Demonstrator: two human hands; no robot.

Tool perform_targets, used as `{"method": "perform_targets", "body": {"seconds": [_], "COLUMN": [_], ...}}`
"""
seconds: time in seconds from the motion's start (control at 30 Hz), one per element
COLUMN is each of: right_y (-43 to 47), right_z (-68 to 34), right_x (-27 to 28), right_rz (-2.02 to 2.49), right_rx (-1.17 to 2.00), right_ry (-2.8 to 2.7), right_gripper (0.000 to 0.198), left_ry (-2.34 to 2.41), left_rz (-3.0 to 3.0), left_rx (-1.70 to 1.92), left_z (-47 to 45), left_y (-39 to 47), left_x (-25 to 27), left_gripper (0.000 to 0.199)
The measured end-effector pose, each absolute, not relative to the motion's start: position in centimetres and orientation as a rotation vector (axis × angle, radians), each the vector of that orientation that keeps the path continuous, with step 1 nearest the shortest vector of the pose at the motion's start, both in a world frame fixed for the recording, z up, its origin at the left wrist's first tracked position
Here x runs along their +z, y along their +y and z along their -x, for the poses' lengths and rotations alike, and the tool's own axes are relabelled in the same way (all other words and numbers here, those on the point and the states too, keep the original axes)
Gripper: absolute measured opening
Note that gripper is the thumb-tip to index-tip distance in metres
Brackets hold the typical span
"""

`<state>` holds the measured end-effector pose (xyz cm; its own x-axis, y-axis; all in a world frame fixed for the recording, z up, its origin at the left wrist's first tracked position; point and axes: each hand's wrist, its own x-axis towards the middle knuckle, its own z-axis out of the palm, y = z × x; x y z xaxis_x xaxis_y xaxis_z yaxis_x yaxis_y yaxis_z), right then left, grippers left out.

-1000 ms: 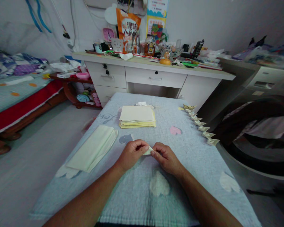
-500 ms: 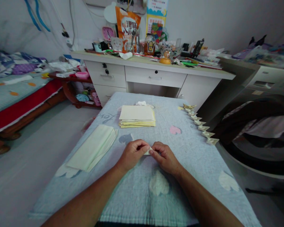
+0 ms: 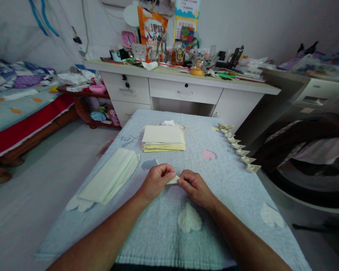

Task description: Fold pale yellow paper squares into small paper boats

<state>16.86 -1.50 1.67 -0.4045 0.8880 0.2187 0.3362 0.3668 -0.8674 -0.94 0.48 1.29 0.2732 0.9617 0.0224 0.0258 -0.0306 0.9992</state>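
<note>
A small folded piece of pale paper is pinched between both hands, just above the cloth-covered table. My left hand grips its left end between thumb and fingers. At its right end, my right hand is closed on it in the same way; the fingers hide part of the paper. Beyond the hands lies a stack of cream and yellow paper sheets. To the left rests a pile of long pale green paper. Along the right edge of the table stands a row of pointed folded paper pieces.
A light blue patterned cloth covers the table. Behind it stands a white desk crowded with jars, a pink clock and an orange bag. A bed is at left, a front-loading washing machine at right.
My left hand has shifted slightly left along the folded paper, so more of it shows between the hands. My right hand stays nearly in place.
</note>
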Motion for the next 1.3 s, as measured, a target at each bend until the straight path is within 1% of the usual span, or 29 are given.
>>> {"method": "perform_targets", "body": {"seconds": [0.13, 0.27, 0.47, 0.6, 0.73, 0.87, 1.03, 1.3], "right_y": [-1.4, -1.4, -1.2, -1.0, -1.1, -1.2, -0.9, -0.8], "right_z": [-16.9, -17.0, -17.3, -17.5, -17.2, -16.8, -16.7, -16.6], "right_x": [1.7, 1.6, 1.0, 0.8, 1.1, 1.2, 0.6, 0.0], "right_rz": [1.078, 1.121, 1.182, 1.162, 1.078, 1.050, 1.041, 0.995], "right_rx": [0.996, 1.045, 1.189, 1.237, 1.286, 1.233, 1.219, 1.192], "right_ry": [-1.899, -1.843, -1.636, -1.555, -1.535, -1.533, -1.451, -1.416], "right_gripper": [0.033, 0.034, 0.038, 0.041, 0.037, 0.029, 0.024, 0.019], "left_ry": [1.024, 1.042, 1.133, 1.115, 1.102, 1.085, 1.113, 1.091], "left_rz": [-1.352, -1.422, -1.968, -2.119, -1.999, -1.784, -1.580, -1.415], "left_rx": [0.996, 1.042, 1.080, 1.074, 1.136, 1.150, 1.102, 1.077], "left_z": [0.7, 0.7, 1.1, 1.0, 0.8, 0.7, 0.7, 0.3], "left_y": [0.5, 0.2, -0.7, -0.9, -0.6, -0.1, 0.2, 0.0], "left_x": [0.9, 0.9, 1.9, 1.8, 1.5, 1.3, 0.7, 0.7], "left_gripper": [0.025, 0.020, 0.026, 0.021, 0.016, 0.012, 0.019, 0.027]}}
